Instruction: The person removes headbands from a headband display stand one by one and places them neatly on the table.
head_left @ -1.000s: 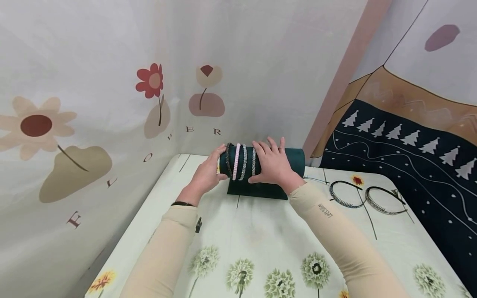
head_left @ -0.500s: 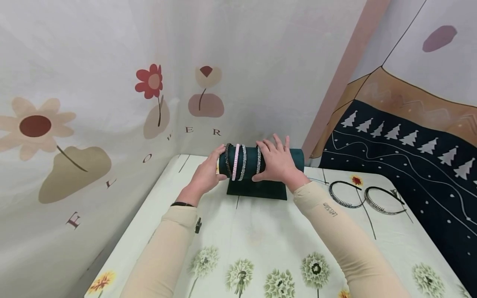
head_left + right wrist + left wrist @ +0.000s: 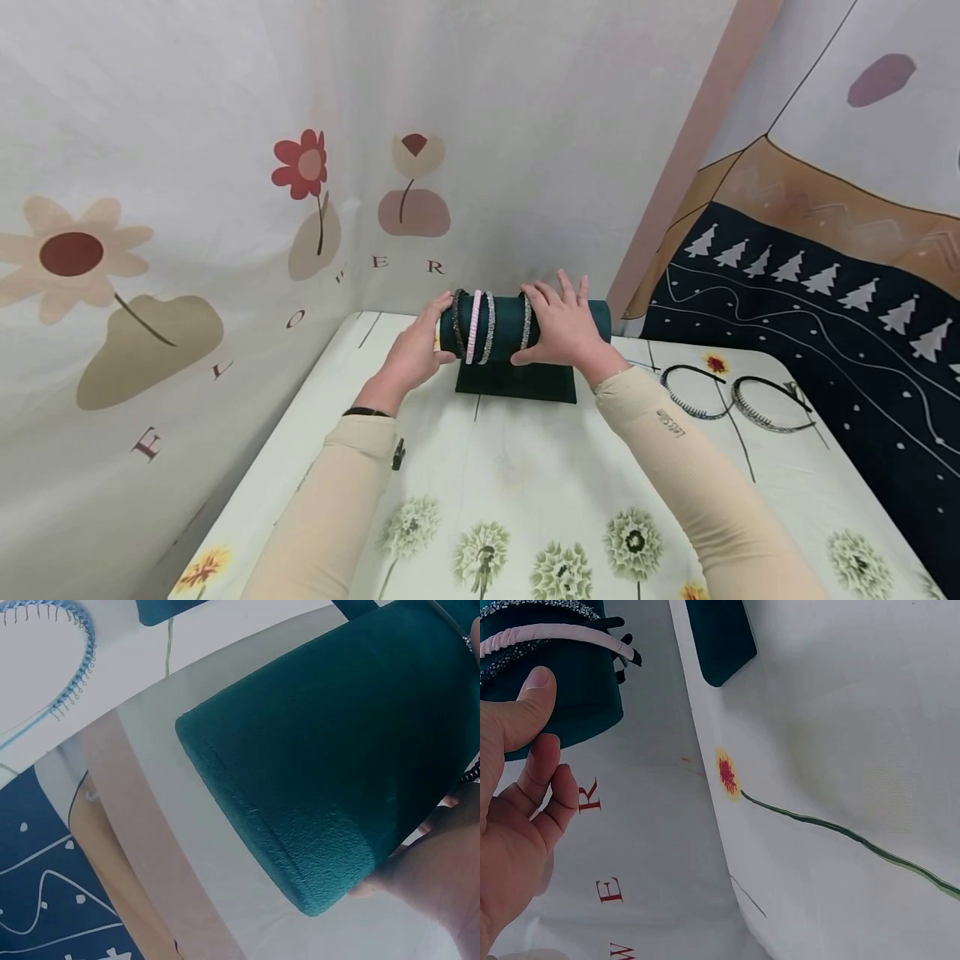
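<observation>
- L hand (image 3: pixel 411 354), black band (image 3: pixel 369 411) at wrist: grips L end of dk-green roll stand (image 3: pixel 507 321); thumb on front, fingers round the end (L-wrist view: thumb pressed flat to fabric).
- Dk clip (image 3: pixel 398 455): on white floral tablecloth (image 3: pixel 510 475), just beside L forearm.
- Stand: upright on its flat base (image 3: pixel 517 385) near back of table, roll horiz. betw. both hands.
- On roll, L to R: dk headband (image 3: pixel 457 323), pink headband (image 3: pixel 474 327), silver headband (image 3: pixel 489 327); close together, near L hand.
- After a gap, R silver headband (image 3: pixel 526 323), also round roll, right at R hand.
- R hand (image 3: pixel 566 333): thumb low, index up top, holding that headband betw. them; other fingers spread. Exact fingertip contact can't tell.
- Blue headband (image 3: pixel 91 645), toothed: on table, mostly hidden in head view.
- Far R: two more toothed headbands (image 3: pixel 699 414), flat on cloth, side by side.
</observation>
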The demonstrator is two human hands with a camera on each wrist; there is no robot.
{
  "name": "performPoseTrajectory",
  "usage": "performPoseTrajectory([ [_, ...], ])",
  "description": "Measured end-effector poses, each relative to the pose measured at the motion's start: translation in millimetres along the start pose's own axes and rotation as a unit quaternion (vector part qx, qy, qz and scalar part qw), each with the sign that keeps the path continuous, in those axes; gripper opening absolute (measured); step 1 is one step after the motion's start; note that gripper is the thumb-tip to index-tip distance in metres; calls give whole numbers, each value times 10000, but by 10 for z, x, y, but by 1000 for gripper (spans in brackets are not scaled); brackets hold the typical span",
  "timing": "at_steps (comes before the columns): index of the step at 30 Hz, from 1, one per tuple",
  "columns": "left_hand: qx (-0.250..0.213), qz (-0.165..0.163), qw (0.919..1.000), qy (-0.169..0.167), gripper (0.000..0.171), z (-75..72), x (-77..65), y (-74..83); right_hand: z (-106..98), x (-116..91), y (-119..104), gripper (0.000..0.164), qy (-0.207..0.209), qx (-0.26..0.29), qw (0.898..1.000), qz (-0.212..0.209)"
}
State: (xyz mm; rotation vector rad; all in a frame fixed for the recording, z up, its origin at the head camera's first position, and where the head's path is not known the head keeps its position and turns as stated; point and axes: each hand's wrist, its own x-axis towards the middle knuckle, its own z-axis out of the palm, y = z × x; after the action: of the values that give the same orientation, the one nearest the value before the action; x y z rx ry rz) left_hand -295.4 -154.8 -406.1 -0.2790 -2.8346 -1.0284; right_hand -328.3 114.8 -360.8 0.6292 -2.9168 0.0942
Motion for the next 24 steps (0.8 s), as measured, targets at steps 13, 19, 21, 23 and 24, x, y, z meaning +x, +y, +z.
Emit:
performPoseTrajectory([
  [13, -4, -7, 10000, 9, 104, 7, 5, -19, -21, -44, 67, 129, -30, 111, 9999, 33],
  [19, -23, -33, 10000, 28, 106, 13, 9, -21, -20, -63, 141, 127, -2, 194, 9998, 76],
  [21, -7, -41, 10000, 31, 106, 12, 11, -13, -18, -71, 172, 127, 8, 215, 9997, 85],
  [23, -1, -72, 10000, 1, 106, 11, 5, -6, -16, -84, 198, 126, -20, 261, 9996, 98],
  [24, -8, -90, 10000, -15, 106, 9, 0, -3, -16, -90, 209, 126, -30, 288, 9995, 97],
])
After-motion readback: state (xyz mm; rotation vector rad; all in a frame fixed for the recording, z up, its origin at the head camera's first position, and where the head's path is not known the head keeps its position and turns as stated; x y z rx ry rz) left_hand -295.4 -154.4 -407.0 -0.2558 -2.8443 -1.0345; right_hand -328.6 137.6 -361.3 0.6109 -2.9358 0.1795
